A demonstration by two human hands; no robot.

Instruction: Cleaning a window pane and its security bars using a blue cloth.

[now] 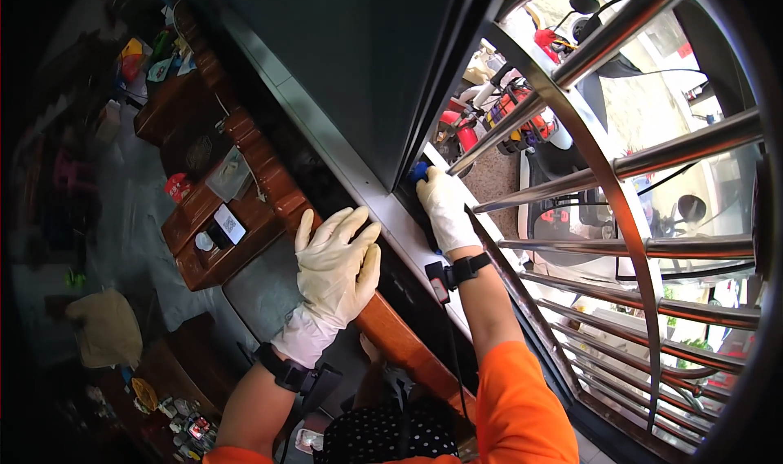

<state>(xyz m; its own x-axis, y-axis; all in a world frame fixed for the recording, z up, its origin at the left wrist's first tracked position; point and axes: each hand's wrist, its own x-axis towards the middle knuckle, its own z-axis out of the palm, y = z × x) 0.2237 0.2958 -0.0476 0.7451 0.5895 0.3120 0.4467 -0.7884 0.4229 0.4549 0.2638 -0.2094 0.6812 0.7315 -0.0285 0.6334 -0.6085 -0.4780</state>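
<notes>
My right hand [441, 210], in a whitish rubber glove, reaches to the window's lower frame. Its fingers are closed on a blue cloth [419, 171], most of which is hidden; its kind is hard to tell. Beside it stands the edge of a dark sliding window panel [367, 66]. My left hand [337, 262], gloved the same way, hovers palm down with its fingers apart and empty, above the wooden back rail and the pale window sill [361, 179]. Each wrist wears a black strap with a small device.
Metal window bars [569, 186] curve outward at the right, with scooters beyond them. A carved wooden bench [214, 244] at the left bears a plastic box [229, 173], a card with a printed code [230, 224] and a red packet [177, 187].
</notes>
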